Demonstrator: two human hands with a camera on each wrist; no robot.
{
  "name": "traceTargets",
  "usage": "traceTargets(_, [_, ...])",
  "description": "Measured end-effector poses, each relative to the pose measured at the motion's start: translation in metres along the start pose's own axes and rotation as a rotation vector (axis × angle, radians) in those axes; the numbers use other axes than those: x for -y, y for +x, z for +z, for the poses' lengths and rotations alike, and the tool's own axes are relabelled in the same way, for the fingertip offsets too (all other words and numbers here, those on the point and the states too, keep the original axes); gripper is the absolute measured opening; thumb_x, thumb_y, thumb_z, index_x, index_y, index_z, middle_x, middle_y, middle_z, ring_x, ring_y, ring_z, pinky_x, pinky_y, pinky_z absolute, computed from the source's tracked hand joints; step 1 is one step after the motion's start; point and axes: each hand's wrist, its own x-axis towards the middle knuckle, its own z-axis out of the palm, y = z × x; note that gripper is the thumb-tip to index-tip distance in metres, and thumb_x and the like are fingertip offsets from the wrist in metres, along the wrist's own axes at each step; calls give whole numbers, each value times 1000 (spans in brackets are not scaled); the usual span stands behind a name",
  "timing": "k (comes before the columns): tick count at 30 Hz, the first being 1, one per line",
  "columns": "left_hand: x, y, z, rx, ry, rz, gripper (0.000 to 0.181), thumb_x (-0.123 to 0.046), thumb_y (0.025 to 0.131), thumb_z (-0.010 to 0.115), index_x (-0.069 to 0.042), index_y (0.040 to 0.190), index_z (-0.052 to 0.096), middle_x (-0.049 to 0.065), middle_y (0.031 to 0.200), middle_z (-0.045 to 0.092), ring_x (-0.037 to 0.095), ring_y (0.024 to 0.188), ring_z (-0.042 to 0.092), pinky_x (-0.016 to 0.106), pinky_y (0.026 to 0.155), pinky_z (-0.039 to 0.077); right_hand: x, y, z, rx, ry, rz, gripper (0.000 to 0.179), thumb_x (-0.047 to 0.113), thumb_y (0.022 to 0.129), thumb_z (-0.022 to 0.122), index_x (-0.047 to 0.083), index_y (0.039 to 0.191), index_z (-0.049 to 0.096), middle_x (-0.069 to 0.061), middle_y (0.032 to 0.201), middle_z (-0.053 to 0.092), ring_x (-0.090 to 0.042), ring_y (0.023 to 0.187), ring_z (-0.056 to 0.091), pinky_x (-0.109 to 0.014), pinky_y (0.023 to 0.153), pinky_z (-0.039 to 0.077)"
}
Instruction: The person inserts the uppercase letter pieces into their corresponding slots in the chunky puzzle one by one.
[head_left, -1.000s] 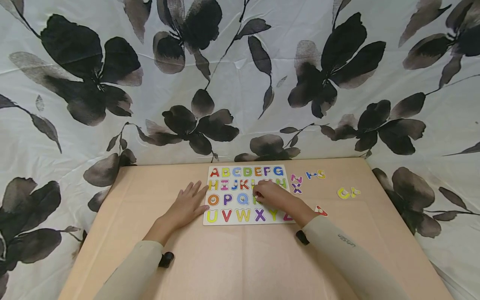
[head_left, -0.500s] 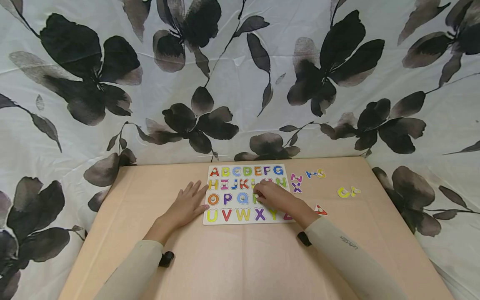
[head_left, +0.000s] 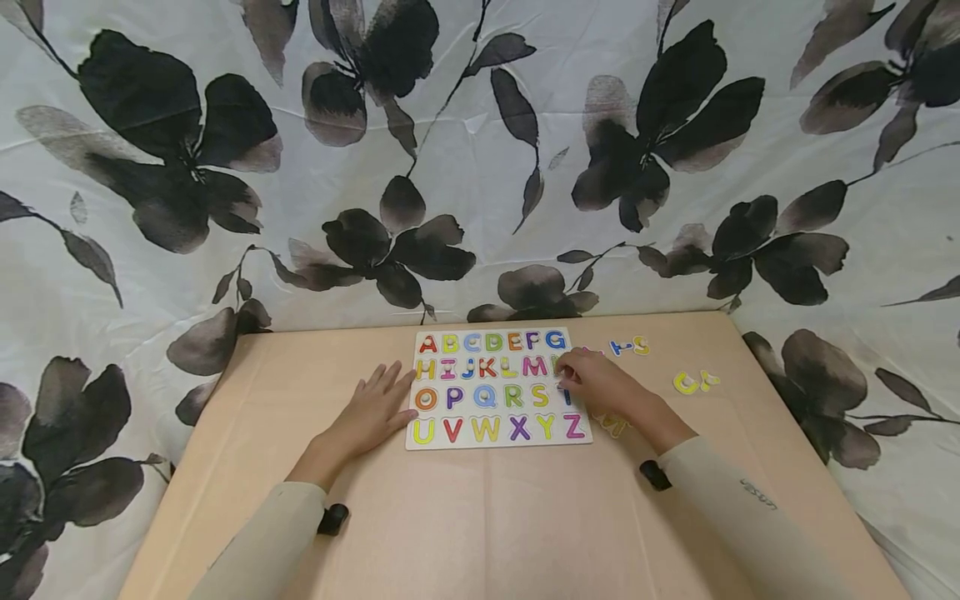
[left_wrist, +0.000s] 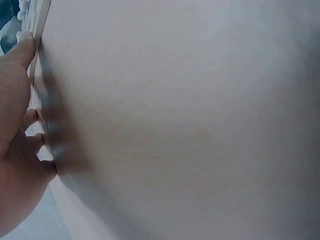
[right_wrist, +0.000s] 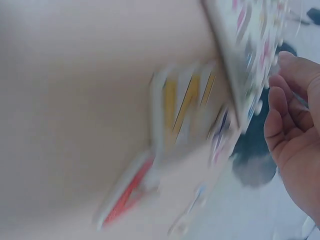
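Observation:
A white alphabet puzzle board (head_left: 468, 414) with rows of coloured letters lies on the table. My left hand (head_left: 375, 410) rests at its left edge, fingers spread, thumb on the board's rim in the left wrist view. My right hand (head_left: 600, 382) is over the board's right edge, near the N and T places, its fingers loosely bent. In the right wrist view, thumb and index finger are close together with nothing visible between them. Beside that hand lie a loose yellow letter (head_left: 611, 425), shaped like W or M, and a red A piece (right_wrist: 127, 197), hidden in the head view.
Further right lie a blue T piece (head_left: 620, 348), a yellow S piece (head_left: 641, 345), a yellow C-shaped piece (head_left: 685, 383) and another small yellow letter (head_left: 708, 381). A purple X piece (right_wrist: 220, 129) lies near the board's edge. Floral cloth (head_left: 495, 192) borders the table's far edge.
My right hand has moved right, from the middle of the board to its right edge, uncovering the L, M, R and S. The left hand stays where it was.

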Motion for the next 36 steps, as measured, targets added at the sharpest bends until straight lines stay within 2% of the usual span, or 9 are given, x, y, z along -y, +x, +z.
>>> traceTargets(4, [1, 0, 0, 7, -3, -6, 75, -50, 102, 60, -16, 163, 33, 19, 171, 21, 47, 158, 15, 72, 123, 16, -25, -7, -14, -25, 8, 72, 31, 16, 99, 67, 5, 128, 67, -6, 107, 67, -22, 95, 60, -36, 83, 55])
traceTargets(7, [0, -1, -1, 5, -12, -5, 74, -49, 102, 60, -15, 163, 33, 20, 171, 21, 48, 157, 15, 72, 122, 15, -42, -11, -23, -46, 20, 129, 38, 18, 101, 60, 5, 137, 64, -12, 121, 70, -29, 106, 65, -48, 95, 57])
traceTargets(9, [0, -1, -1, 6, -13, -9, 74, -48, 102, 59, -15, 163, 33, 20, 171, 21, 48, 158, 15, 72, 123, 15, -54, -14, -28, -58, 43, 167, 42, 21, 103, 57, 6, 142, 60, -15, 133, 67, -36, 120, 63, -57, 105, 52])
traceTargets(12, [0, -1, -2, 1, -14, -7, 74, -48, 102, 59, -15, 163, 33, 21, 171, 21, 48, 157, 15, 72, 122, 15, -72, -17, -36, -82, 58, 185, 46, 26, 105, 55, 8, 147, 56, -19, 147, 58, -44, 136, 53, -64, 113, 42])
traceTargets(17, [-1, 0, -2, -4, -20, -2, 73, -47, 102, 60, -14, 163, 34, 20, 171, 22, 47, 158, 15, 72, 122, 16, -100, -18, -45, -105, 51, 189, 53, 24, 103, 62, 7, 151, 50, -25, 154, 50, -50, 143, 43, -68, 115, 36])
traceTargets(22, [-2, 1, -3, -9, -32, 0, 73, -47, 102, 61, -14, 162, 35, 20, 171, 22, 47, 157, 16, 73, 122, 16, -123, -12, -51, -118, 41, 201, 51, 19, 101, 64, 0, 147, 52, -30, 150, 47, -52, 134, 49, -68, 112, 39])
traceTargets(27, [-1, 2, -3, -5, -25, 0, 74, -49, 102, 59, -15, 163, 34, 20, 171, 21, 47, 158, 16, 72, 123, 16, -137, -5, -54, -130, 7, 193, 43, 17, 101, 64, -8, 136, 59, -34, 135, 55, -51, 119, 58, -66, 103, 47])
traceTargets(32, [-1, 2, -3, 4, -29, 1, 74, -48, 102, 60, -15, 163, 34, 20, 171, 21, 47, 158, 16, 73, 122, 16, -145, -1, -52, -127, 22, 194, 29, 12, 100, 67, -7, 123, 66, -26, 113, 65, -40, 103, 61, -58, 93, 53])
traceTargets(36, [-1, 1, -3, 5, -25, -3, 74, -48, 102, 60, -15, 163, 34, 20, 171, 21, 47, 158, 16, 73, 122, 16, -148, 2, -48, -130, 13, 186, 22, 10, 100, 67, -5, 116, 69, -21, 104, 66, -35, 95, 60, -52, 88, 53])
